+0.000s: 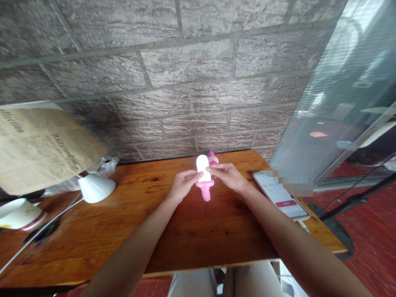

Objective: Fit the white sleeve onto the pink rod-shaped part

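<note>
Both hands meet over the far middle of the wooden table [198,231], holding a small pink and white plastic object [204,175]. It has a white rounded upper part and a pink handle pointing toward me. My left hand [183,184] pinches the white part from the left. My right hand [227,175] grips it from the right, fingers closed round it. A second pink piece [213,156] shows just behind the white part.
A phone [283,196] with a lit screen lies on the table at the right edge. At the left stand a white lamp head [95,187] with its cord, a crumpled plastic wrap and a newspaper-print paper [40,146]. A brick wall backs the table; glass panels rise at the right.
</note>
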The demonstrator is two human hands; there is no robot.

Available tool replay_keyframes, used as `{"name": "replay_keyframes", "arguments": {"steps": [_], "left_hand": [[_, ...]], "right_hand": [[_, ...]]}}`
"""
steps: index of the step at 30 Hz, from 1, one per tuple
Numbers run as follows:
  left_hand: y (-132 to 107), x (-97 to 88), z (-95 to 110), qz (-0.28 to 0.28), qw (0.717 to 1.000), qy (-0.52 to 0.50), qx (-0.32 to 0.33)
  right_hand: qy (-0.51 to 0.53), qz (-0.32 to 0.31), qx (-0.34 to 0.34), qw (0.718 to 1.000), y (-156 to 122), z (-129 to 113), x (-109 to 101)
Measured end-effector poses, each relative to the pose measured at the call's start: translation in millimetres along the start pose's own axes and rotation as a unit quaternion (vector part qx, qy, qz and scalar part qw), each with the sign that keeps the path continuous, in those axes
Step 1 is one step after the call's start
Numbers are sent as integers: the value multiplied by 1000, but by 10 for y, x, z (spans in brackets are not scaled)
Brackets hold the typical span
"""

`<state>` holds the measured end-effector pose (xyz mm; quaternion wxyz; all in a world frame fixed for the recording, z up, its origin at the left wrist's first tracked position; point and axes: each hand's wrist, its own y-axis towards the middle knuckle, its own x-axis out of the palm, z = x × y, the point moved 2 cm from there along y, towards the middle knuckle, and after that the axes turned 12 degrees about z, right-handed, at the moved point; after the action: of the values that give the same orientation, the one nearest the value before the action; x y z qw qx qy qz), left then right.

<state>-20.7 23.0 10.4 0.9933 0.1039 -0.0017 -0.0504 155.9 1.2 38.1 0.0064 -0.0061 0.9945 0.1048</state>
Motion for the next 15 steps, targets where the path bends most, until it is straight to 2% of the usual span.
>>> {"name": "replay_keyframes", "arguments": {"steps": [6,15], "left_hand": [[-15,17,90,23,1000,-10,16],[6,37,-4,27,998,-58,-14]], "right_hand": [[11,-18,-7,1000,-9,-10,8],[27,-12,-1,1000,27,94,7]]}}
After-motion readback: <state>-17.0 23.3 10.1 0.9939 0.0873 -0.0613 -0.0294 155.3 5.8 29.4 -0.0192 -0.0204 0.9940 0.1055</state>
